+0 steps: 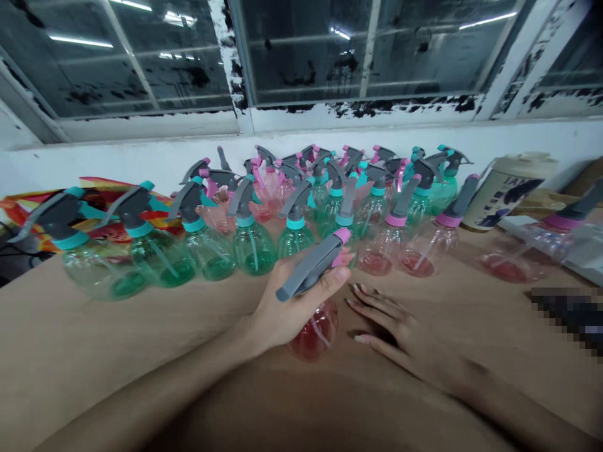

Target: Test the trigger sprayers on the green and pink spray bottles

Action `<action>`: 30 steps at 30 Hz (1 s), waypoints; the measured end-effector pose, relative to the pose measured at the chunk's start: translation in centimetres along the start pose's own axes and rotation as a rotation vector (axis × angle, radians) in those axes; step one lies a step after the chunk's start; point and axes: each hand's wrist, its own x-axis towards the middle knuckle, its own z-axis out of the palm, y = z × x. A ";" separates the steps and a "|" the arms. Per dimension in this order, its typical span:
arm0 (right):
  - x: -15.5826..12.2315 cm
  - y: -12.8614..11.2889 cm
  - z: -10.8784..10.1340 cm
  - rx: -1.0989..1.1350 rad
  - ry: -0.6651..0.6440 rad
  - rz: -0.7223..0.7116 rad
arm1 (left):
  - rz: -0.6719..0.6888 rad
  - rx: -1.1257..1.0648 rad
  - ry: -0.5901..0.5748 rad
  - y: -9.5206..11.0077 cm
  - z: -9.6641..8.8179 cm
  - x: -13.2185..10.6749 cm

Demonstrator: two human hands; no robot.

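My left hand (294, 301) is closed around the neck of a pink spray bottle (315, 336) with a grey and pink trigger head. The bottle stands upright near the table's front edge, and its neck is hidden by my fingers. To its right, my right hand (396, 326) rests on the tabletop with fingers spread, holding nothing and apart from the bottle. Just beyond my hands, green spray bottles (254, 248) form a row to the left. Pink spray bottles (377, 254) stand to the right, one of them farther off (522, 254).
More spray bottles crowd the back of the brown table (188, 333), against the wall. A cream cup with a lid (509, 188) stands at the back right. A blurred dark object (572, 314) lies at the right edge. Red and yellow packaging (108, 220) sits behind the left bottles.
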 end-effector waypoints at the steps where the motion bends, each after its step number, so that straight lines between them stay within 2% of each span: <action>1: 0.0 0.0 0.0 -0.006 -0.003 0.000 | 0.003 0.000 -0.004 -0.1 0.0 0.0; 14: 0.1 -0.3 -0.4 0.014 -0.015 0.020 | 0.014 0.094 -0.045 0.0 -0.3 0.2; 21: 0.1 0.1 -0.1 0.023 -0.003 -0.005 | -0.031 0.165 -0.006 0.2 -0.4 0.1; 30: 0.2 -0.3 -0.4 0.011 -0.015 0.006 | 0.042 0.158 -0.012 0.4 -0.2 0.4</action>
